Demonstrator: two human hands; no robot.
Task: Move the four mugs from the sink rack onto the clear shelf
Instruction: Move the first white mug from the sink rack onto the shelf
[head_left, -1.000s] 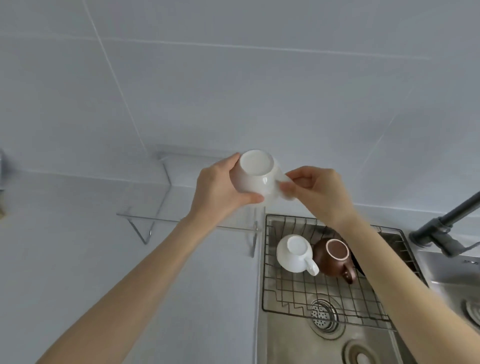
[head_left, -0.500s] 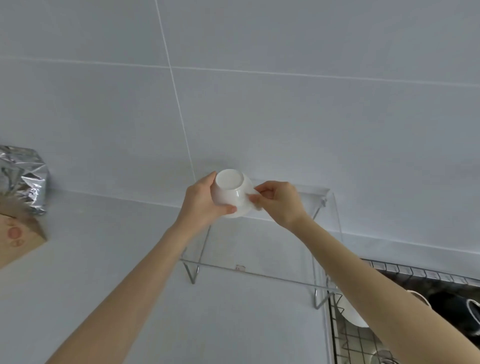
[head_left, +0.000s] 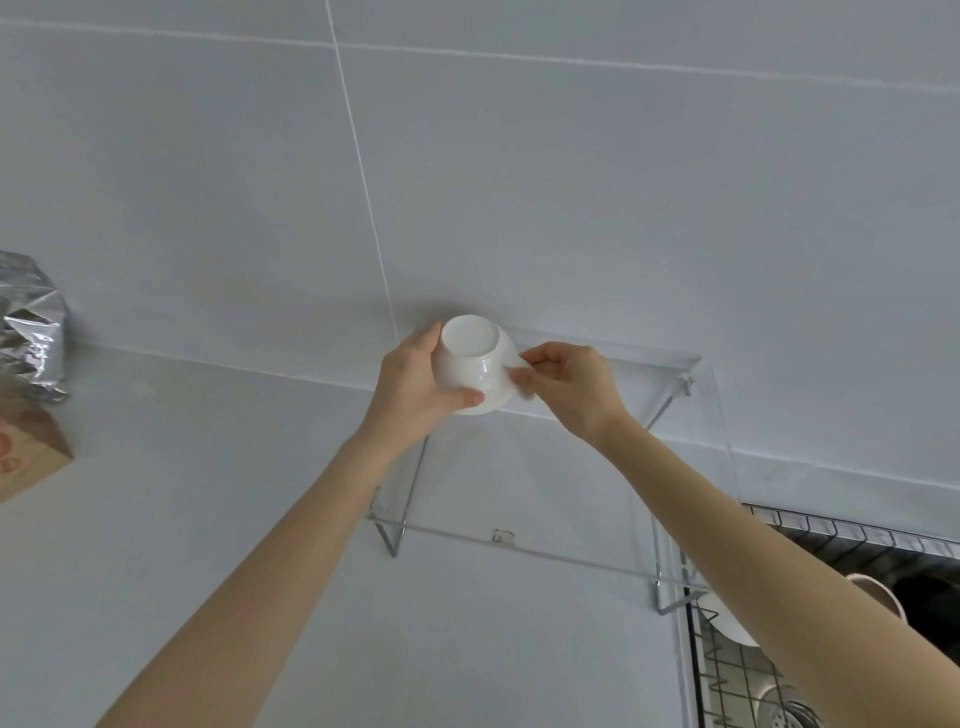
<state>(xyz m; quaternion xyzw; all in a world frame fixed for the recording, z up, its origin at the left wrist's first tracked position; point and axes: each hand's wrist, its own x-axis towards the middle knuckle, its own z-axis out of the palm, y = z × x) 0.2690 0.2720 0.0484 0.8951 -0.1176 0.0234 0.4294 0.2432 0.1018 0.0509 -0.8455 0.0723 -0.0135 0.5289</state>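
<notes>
I hold a white mug (head_left: 470, 364) upside down, its base facing me, over the back left corner of the clear shelf (head_left: 545, 499). My left hand (head_left: 415, 384) wraps its body from the left. My right hand (head_left: 569, 387) pinches its handle on the right. The mug's rim is at or just above the shelf top; I cannot tell if it touches. At the lower right, the wire sink rack (head_left: 737, 670) shows part of another white mug (head_left: 732, 626), mostly hidden by my right forearm.
A silver foil bag (head_left: 31, 327) and a brown carton (head_left: 28, 452) stand on the white counter at the far left. The tiled wall rises right behind the shelf. The sink drain (head_left: 789, 719) shows at the bottom right.
Both hands carried the white mug from above the sink rack leftward to the shelf's back left corner. The view swung left, so the rack slid to the lower right.
</notes>
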